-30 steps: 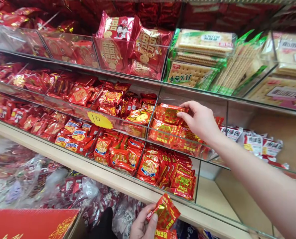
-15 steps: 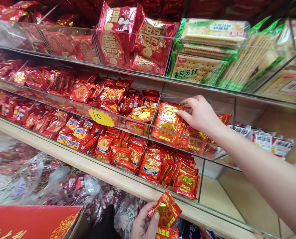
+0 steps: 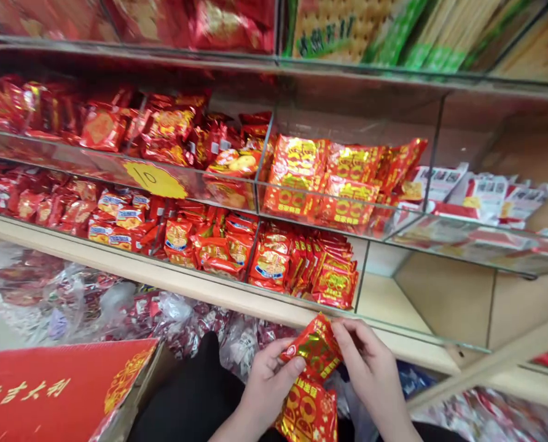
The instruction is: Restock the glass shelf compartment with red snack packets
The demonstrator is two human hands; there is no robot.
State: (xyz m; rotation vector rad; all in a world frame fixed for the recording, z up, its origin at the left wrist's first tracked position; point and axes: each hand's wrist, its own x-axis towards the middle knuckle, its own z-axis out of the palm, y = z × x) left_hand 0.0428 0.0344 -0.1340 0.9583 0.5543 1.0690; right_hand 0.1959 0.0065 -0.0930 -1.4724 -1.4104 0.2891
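Note:
A shiny red-and-gold snack packet [image 3: 317, 348] is between my hands, in front of the lowest shelf. My left hand [image 3: 274, 374] pinches its left side, thumb on the front. At the packet's upper right edge are the fingers of my right hand [image 3: 364, 356], closed against it; the fingertips are partly hidden. Just below, a second red-and-gold packet [image 3: 308, 410] hangs close under the first; I cannot tell whether they are joined. Similar red packets [image 3: 348, 199] stand in a clear bin on the middle shelf.
A red carton [image 3: 66, 387] with gold writing lies at lower left. Clear shelf fronts and dividers separate the bins. A yellow tag [image 3: 155, 179] marked 10 hangs on the middle shelf. Plastic-bagged goods [image 3: 163, 313] are heaped under the shelves; a wooden bar [image 3: 490, 362] slants at right.
My right hand has come down from the middle-shelf bin to the packet in my left hand. The view has tilted downward, and the packet is now held by both hands.

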